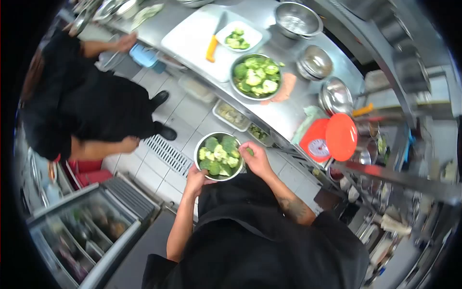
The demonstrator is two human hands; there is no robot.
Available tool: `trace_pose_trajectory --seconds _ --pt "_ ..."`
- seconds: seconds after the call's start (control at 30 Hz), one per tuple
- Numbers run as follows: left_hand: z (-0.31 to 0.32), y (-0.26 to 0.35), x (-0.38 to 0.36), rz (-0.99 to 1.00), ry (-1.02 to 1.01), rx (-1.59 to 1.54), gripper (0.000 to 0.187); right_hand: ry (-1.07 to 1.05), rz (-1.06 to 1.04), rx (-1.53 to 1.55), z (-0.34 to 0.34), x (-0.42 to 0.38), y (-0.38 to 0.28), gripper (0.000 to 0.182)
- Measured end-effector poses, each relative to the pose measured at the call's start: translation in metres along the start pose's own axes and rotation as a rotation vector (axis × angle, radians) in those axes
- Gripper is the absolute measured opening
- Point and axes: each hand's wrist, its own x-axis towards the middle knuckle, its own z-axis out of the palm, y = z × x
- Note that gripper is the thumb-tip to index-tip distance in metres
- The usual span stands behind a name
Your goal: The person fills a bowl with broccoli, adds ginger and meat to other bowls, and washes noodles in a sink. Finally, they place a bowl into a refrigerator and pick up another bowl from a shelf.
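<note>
In front of my body is a round metal bowl (197,153) filled with broccoli florets (219,156). My left hand (195,180) is closed on the bowl's lower left rim, its thumb over the edge. At the right rim, my right hand (255,157) has its fingers curled against the bowl; a small bit of green shows by the fingertips. A second metal bowl (239,94) of broccoli florets stands on the steel counter (274,113) ahead, with a pinkish thing I cannot make out beside it.
On the counter are a white cutting board (187,36), an orange-handled knife (211,48), a white dish (252,36) of florets, several metal bowls (298,19) and a red scale (315,142). Another person (91,96) in black stands left. A glass-topped chiller (86,231) is at lower left.
</note>
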Motion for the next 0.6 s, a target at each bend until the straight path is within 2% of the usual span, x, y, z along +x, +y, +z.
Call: trace_pose_trajectory --seconds 0.03,0.1,0.23,0.3,0.33,0.4,0.43,0.5,0.53,0.57,0.6 --pt "-0.009 0.006 0.002 0.004 0.013 0.018 0.057 0.023 0.247 0.141 -0.002 0.004 0.012 0.009" --pt "-0.024 0.023 0.005 0.027 0.034 0.045 0.056 0.101 0.572 0.469 -0.015 0.012 0.046 0.009" --pt "-0.062 0.034 0.006 0.047 0.081 0.12 0.057 0.213 1.112 1.01 -0.05 0.042 0.282 0.023" --pt "-0.068 0.042 0.001 0.033 0.107 0.183 0.06 0.47 1.164 1.29 -0.065 0.063 0.345 0.041" --pt "-0.069 0.044 0.002 -0.004 0.122 0.194 0.062 0.606 1.115 1.326 -0.065 0.067 0.359 0.048" --pt "-0.085 0.034 0.006 -0.065 0.129 0.234 0.058 0.846 1.037 1.104 -0.065 0.059 0.348 0.061" --pt "-0.081 0.037 0.01 -0.089 0.117 0.245 0.056 0.862 1.032 0.949 -0.058 0.049 0.333 0.068" --pt "-0.07 0.05 0.005 -0.099 0.096 0.236 0.053 0.58 0.926 0.732 -0.038 0.034 0.31 0.059" --pt "-0.068 0.053 0.002 -0.092 0.07 0.213 0.054 0.47 0.843 0.536 -0.028 0.027 0.282 0.039" --pt "-0.064 0.058 0.001 -0.072 0.045 0.185 0.056 0.322 0.648 0.446 -0.024 0.014 0.255 0.02" --pt "-0.054 0.069 -0.005 -0.055 0.028 0.204 0.055 0.408 0.626 0.397 -0.007 0.006 0.188 0.013"
